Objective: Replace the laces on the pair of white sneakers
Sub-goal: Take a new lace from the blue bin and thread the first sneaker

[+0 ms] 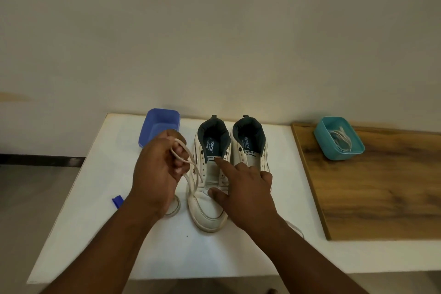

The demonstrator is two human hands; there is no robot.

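1. The left hand (157, 172) is curled round a cream-coloured shoelace (191, 162), which runs down to the eyelets of the left white leather sneaker (210, 198) on the white table (95, 234).
2. The right hand (245, 188) lies spread on that sneaker, forefinger straight at its tongue, gripping nothing.
3. The insoles read "Sparx"; so does the tongue of the right white sneaker (250, 148).
4. More laces lie in a teal plastic tub (338, 138) on a wooden board (381, 186); a blue plastic tub (158, 124) stands behind the left hand.
5. A small blue object (117, 201) is half hidden by the left forearm.

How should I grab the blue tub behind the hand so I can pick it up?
Pinch the blue tub by its far rim, coming from above. It sits open side up, so the thin wall fits between thumb and fingers. The left hand, holding a lace, covers the near rim.
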